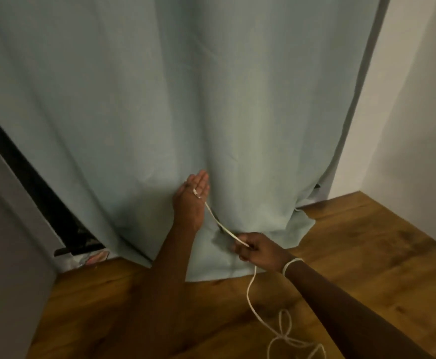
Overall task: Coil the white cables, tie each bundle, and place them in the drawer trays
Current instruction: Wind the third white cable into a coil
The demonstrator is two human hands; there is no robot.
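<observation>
A white cable (250, 288) runs from my left palm down through my right fist and on to the wooden floor, where it lies in loose loops at the lower right. My left hand (193, 195) is held out palm up with straight fingers, the cable's end lying across the palm under the thumb. My right hand (259, 251) grips the cable a short way below, fingers curled round it. The stretch between the two hands is taut. A white band circles my right wrist. No drawer or tray is in view.
A pale green curtain (186, 99) hangs in front of me down to the wooden floor (367, 255). A white wall (418, 125) stands at the right. A grey panel (2, 242) with a dark gap is at the left.
</observation>
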